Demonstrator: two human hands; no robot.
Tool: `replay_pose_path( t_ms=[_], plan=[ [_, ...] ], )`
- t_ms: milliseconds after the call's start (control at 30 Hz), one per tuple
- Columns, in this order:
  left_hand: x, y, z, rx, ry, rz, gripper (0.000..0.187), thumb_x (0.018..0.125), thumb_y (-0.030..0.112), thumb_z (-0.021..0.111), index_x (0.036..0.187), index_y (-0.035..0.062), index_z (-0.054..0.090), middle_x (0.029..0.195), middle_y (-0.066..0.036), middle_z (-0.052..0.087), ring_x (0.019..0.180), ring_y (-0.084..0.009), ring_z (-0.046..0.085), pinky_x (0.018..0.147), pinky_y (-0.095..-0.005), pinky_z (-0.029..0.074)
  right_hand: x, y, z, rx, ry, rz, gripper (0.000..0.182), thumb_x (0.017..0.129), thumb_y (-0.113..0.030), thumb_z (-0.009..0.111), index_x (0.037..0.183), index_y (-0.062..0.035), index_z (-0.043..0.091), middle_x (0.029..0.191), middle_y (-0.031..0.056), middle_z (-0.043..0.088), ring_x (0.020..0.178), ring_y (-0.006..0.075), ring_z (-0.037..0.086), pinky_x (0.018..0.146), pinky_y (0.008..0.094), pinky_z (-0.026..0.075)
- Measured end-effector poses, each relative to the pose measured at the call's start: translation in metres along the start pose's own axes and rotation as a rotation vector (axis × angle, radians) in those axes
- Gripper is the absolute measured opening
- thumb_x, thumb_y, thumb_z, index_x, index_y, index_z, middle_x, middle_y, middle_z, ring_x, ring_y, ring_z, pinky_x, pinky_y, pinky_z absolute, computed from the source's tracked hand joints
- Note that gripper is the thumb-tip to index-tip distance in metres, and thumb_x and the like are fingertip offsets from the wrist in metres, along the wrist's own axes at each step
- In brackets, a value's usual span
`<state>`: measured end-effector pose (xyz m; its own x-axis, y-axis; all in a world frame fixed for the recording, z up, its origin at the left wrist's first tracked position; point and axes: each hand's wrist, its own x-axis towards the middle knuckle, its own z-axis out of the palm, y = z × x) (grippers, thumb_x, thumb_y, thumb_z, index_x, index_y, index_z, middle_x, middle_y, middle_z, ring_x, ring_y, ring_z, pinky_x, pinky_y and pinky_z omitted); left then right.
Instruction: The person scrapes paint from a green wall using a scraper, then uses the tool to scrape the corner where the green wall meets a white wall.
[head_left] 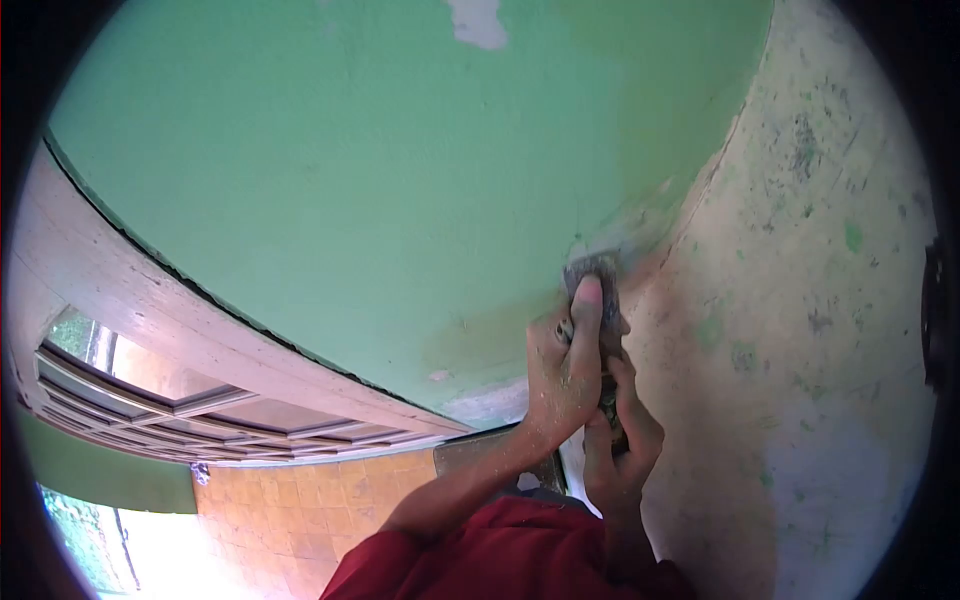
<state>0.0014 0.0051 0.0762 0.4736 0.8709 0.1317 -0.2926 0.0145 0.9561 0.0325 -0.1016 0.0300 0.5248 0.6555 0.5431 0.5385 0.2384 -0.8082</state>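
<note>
Both my hands are closed on a scraper [605, 268] with a flat, worn grey blade. Its blade lies against the green wall [350, 200], close to the corner where patches of paint are worn off. My left hand [568, 375] is the one nearer the blade; its thumb presses along the flat of it, and a ring shows on one finger. Lower down, my right hand [625, 435] is wrapped around the handle, which is mostly hidden by fingers. Pale dust specks dot the left hand and wrist.
To the right stands a pale wall [800, 350] with dark scuffs and green paint flecks. A white frame with glass panes [230, 400] runs along the left. Orange floor tiles [300, 505] lie below, with bright daylight at lower left.
</note>
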Motion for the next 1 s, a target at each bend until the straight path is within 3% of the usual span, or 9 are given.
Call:
replay_pose_path(
  t_ms=[167,267,467,533,767,833,867,933,1000],
  plan=[
    [0.007,0.018,0.002,0.009,-0.019,0.078,0.058,0.106,0.045,0.042,0.077,-0.0017,0.060,0.055,-0.007,0.058,0.047,-0.0123,0.058,0.044,-0.0259,0.043,0.012,-0.013,-0.002,0.021,-0.012,-0.019,0.050,0.090,-0.005,0.050,0.137,0.0122,0.048,0.121,0.0254,0.064,0.102,0.0228,0.065,0.088,0.0322,0.049],
    [0.000,0.000,-0.005,0.028,-0.068,-0.002,0.059,0.106,0.046,0.042,0.077,-0.0018,0.061,0.056,-0.007,0.058,0.048,-0.0121,0.058,0.045,-0.0254,0.044,0.013,-0.016,-0.003,-0.051,0.034,-0.039,0.049,0.086,0.000,0.056,0.133,0.0105,0.052,0.109,0.0267,0.068,0.100,0.0313,0.070,0.085,0.0364,0.053],
    [0.001,0.002,0.001,0.033,-0.002,-0.006,0.062,0.105,0.048,0.043,0.077,-0.0032,0.061,0.058,-0.007,0.059,0.050,-0.0127,0.058,0.046,-0.0253,0.044,0.004,-0.012,-0.012,0.094,-0.051,0.186,0.048,0.088,-0.001,0.055,0.135,0.0109,0.051,0.116,0.0278,0.066,0.102,0.0276,0.069,0.086,0.0349,0.052],
    [0.003,-0.004,-0.001,0.045,-0.014,0.041,0.061,0.105,0.048,0.043,0.076,-0.0034,0.061,0.057,-0.007,0.059,0.049,-0.0125,0.058,0.047,-0.0254,0.044,0.003,0.004,-0.001,0.041,0.034,0.016,0.051,0.092,-0.011,0.055,0.139,0.0076,0.049,0.075,0.0010,0.058,0.056,0.0040,0.043,0.051,0.0226,0.032],
    [0.000,-0.003,-0.003,0.064,-0.022,0.025,0.060,0.105,0.047,0.044,0.076,-0.0030,0.061,0.056,-0.005,0.058,0.050,-0.0117,0.058,0.047,-0.0254,0.044,0.009,-0.013,-0.008,-0.007,-0.008,0.048,0.052,0.093,-0.013,0.054,0.140,0.0071,0.048,0.064,-0.0018,0.051,0.053,0.0044,0.043,0.050,0.0230,0.032],
    [0.002,0.000,-0.002,0.058,-0.016,0.050,0.060,0.105,0.047,0.044,0.076,-0.0027,0.061,0.056,-0.005,0.058,0.050,-0.0118,0.058,0.047,-0.0254,0.044,0.009,-0.024,-0.012,0.095,-0.057,0.225,0.050,0.086,0.001,0.053,0.135,0.0109,0.050,0.118,0.0280,0.065,0.099,0.0255,0.068,0.085,0.0322,0.052],
    [0.001,0.001,0.000,0.058,-0.008,0.064,0.060,0.105,0.047,0.043,0.076,-0.0024,0.061,0.057,-0.005,0.058,0.050,-0.0118,0.058,0.047,-0.0253,0.044,0.009,-0.020,-0.013,0.089,-0.056,0.225,0.050,0.086,0.001,0.053,0.135,0.0109,0.050,0.118,0.0280,0.065,0.099,0.0255,0.068,0.085,0.0322,0.052],
    [0.000,0.002,0.003,0.045,-0.002,0.047,0.060,0.105,0.047,0.043,0.076,-0.0023,0.061,0.057,-0.005,0.058,0.050,-0.0119,0.058,0.047,-0.0252,0.044,0.010,-0.010,-0.012,0.026,-0.023,0.072,0.052,0.093,-0.014,0.053,0.141,0.0065,0.048,0.063,-0.0019,0.051,0.051,0.0032,0.043,0.048,0.0221,0.031],
    [0.000,0.003,0.001,0.035,0.010,0.050,0.060,0.105,0.047,0.043,0.076,-0.0021,0.061,0.057,-0.005,0.058,0.050,-0.0120,0.058,0.047,-0.0251,0.044,0.001,-0.002,-0.010,0.046,-0.023,0.082,0.052,0.093,-0.014,0.054,0.141,0.0065,0.048,0.064,-0.0019,0.052,0.051,0.0030,0.042,0.048,0.0221,0.031]
  ],
)
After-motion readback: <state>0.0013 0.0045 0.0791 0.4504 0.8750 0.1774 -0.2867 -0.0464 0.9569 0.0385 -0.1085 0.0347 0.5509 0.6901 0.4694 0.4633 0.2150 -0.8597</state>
